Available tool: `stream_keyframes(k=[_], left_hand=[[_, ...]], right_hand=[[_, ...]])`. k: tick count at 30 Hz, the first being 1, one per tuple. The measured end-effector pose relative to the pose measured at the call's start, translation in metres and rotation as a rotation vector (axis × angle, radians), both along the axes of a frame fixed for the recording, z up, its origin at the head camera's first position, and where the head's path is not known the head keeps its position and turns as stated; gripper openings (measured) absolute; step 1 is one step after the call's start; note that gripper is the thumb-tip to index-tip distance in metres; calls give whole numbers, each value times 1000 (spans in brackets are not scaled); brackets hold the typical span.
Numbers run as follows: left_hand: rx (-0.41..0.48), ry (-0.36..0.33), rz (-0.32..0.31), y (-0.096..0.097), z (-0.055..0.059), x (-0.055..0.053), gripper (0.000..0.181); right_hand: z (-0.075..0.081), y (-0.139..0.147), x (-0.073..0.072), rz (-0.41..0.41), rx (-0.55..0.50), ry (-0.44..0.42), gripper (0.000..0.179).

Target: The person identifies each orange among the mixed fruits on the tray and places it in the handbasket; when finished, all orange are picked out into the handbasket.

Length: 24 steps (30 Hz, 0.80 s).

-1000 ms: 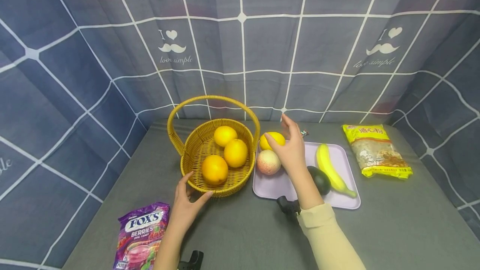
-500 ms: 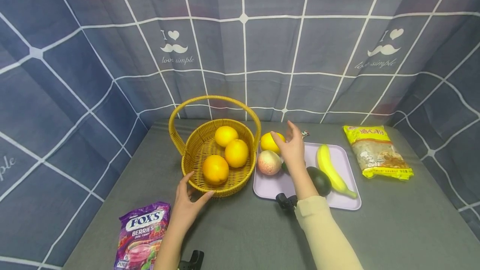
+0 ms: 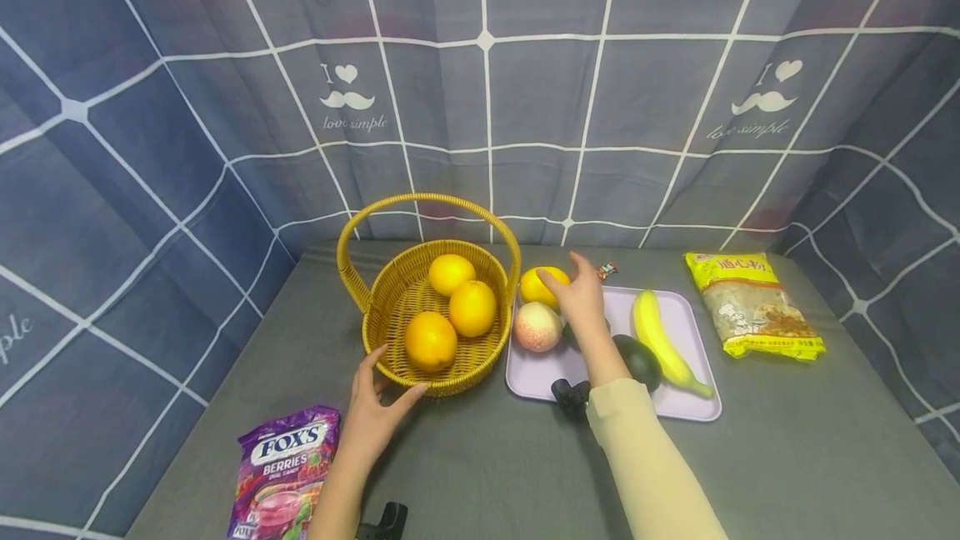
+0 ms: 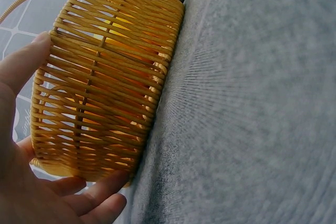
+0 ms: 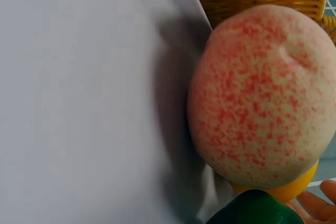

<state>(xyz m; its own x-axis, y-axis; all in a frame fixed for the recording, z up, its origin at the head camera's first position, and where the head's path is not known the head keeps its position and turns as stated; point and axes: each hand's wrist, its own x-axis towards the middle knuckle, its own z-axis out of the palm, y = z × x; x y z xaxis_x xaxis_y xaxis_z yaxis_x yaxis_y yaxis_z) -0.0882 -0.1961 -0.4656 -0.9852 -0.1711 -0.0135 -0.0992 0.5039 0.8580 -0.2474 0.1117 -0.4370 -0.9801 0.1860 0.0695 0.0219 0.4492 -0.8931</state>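
Observation:
My left hand (image 3: 372,415) holds the yellow wicker basket (image 3: 378,357) at its front left, thumb on the rim and fingers along the outer wall. Inside lie a yellow fruit (image 3: 451,274) and two oranges (image 3: 431,341). Thumb and fingers apart, my right hand (image 3: 584,302) is at the lemon-yellow fruit (image 3: 536,288) at the tray's back left corner, the thumb overlapping it. A peach (image 5: 262,98) sits just in front of that fruit on the lilac tray (image 3: 536,386). A glossy dark green item (image 5: 255,211) beside the peach is partly hidden by my right hand.
A banana (image 3: 660,340) and a dark rounded fruit (image 3: 639,362) lie on the tray's right side. A yellow food packet (image 3: 753,304) is at the far right, a purple candy bag (image 3: 285,473) front left. A small wrapped candy (image 3: 607,271) lies behind the tray.
My right hand has drawn slightly back and its fingertips have lowered, uncovering more of the wrapped candy and the green item. The left hand and basket stay put.

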Motion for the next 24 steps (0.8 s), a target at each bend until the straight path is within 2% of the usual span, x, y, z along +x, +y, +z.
stream_keyframes(k=[5,12,16,24], left_hand=[[0,-8,5,1,0,1,90],[-3,-21,7,1,2,1,90],[2,-16,1,1,1,0,90],[9,-9,-4,0,0,0,89]], right_hand=[[1,2,-7,21,75,-79,86],[6,0,-10,72,168,-142,87],[7,-2,-10,74,223,-151,85],[3,-4,-10,92,258,-147,90]])
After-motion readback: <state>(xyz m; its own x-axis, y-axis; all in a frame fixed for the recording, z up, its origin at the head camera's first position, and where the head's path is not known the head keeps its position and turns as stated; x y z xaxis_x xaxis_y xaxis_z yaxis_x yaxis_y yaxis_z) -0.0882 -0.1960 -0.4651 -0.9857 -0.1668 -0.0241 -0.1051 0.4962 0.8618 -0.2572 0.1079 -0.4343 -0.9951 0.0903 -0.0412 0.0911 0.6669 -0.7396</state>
